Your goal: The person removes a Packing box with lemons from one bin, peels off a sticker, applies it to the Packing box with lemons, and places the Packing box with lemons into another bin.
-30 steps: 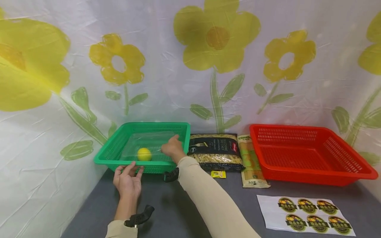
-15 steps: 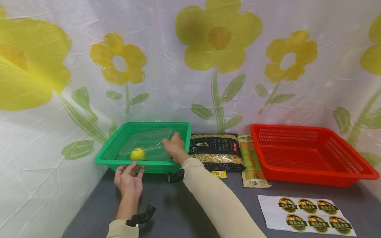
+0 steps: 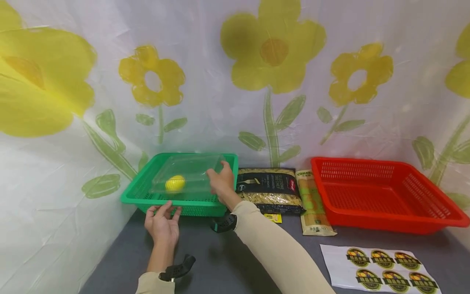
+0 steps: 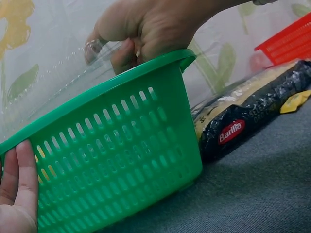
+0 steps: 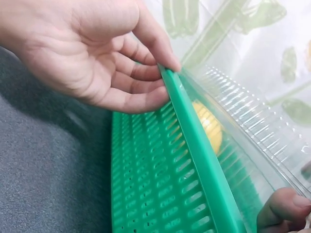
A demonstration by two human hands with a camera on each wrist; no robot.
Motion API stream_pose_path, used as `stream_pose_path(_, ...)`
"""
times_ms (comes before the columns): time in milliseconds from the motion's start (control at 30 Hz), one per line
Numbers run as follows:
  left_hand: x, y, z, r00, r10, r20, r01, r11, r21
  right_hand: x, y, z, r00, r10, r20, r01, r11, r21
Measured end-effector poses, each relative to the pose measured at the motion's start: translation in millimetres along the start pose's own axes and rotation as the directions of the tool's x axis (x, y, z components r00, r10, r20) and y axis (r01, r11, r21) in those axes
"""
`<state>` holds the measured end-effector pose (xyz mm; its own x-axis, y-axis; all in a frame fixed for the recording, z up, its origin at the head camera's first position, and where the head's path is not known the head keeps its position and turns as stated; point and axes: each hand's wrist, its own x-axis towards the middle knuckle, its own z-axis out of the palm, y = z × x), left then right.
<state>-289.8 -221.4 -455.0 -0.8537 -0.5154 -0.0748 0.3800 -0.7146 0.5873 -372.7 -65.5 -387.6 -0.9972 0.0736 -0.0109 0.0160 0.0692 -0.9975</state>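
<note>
My left hand (image 3: pixel 162 226) grips the front rim of a green perforated plastic basket (image 3: pixel 200 202). In the right wrist view, its thumb lies over the rim and its fingers are curled outside. My right hand (image 3: pixel 223 181) reaches over the basket's right side and pinches the edge of a clear plastic container (image 3: pixel 194 169) with ribbed sides. The container is tilted, its right and far side raised to about the basket's rim. A yellow ball-shaped thing, perhaps a lemon (image 3: pixel 175 183), shows through the clear plastic; whether it lies inside or beneath cannot be told.
Right of the green basket lie a black pasta bag (image 3: pixel 269 188), a long noodle pack (image 3: pixel 313 204) and a small yellow packet (image 3: pixel 273 218). Farther right stands a red basket (image 3: pixel 389 226). A white sticker sheet (image 3: pixel 338 269) lies near the front; a flowered curtain (image 3: pixel 205 81) hangs behind.
My right hand has taken hold of the clear container, which lay lower in the basket, and raised and tilted it. The yellow thing has shifted slightly. My left hand has stayed on the rim.
</note>
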Motion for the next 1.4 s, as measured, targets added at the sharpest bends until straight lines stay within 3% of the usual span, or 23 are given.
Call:
stream_pose_path(233, -5.7, -0.7, -7.6, 1.000, 0.010, -0.008, -0.010, 0.999, 0.035, -8.6, 5, -3, 1.000, -0.016, -0.020, 0.017, 0.999, 0.046)
stream_pose_path(500, -7.4, 1.2, -10.1, 1.000, 0.019, -0.008, -0.019, 0.999, 0.027, -16.2, -9, -14, 0.996, -0.048, -0.076, 0.053, 0.996, 0.075)
stream_pose_path(633, -9.0, 1.9, -10.1, 1.000, 0.024, -0.019, -0.023, 0.999, 0.028, -20.0, -15, -22, 0.996, -0.048, -0.078, 0.060, 0.987, 0.152)
stream_pose_path(767, -8.7, 2.4, -9.0, 0.999, 0.027, -0.016, -0.027, 0.999, 0.036, -24.9, -22, -34, 0.996, -0.046, -0.080, 0.063, 0.974, 0.217)
stream_pose_path(967, -3.7, 3.2, -5.1, 0.999, 0.029, 0.025, -0.031, 0.998, 0.060, -34.7, -31, -55, 0.994, -0.071, -0.085, 0.090, 0.967, 0.238)
stream_pose_path(1400, -1.7, 0.3, -1.0, 0.999, 0.028, 0.032, -0.030, 0.999, 0.046, -66.4, -27, -100, 0.990, -0.109, -0.089, 0.133, 0.936, 0.327)
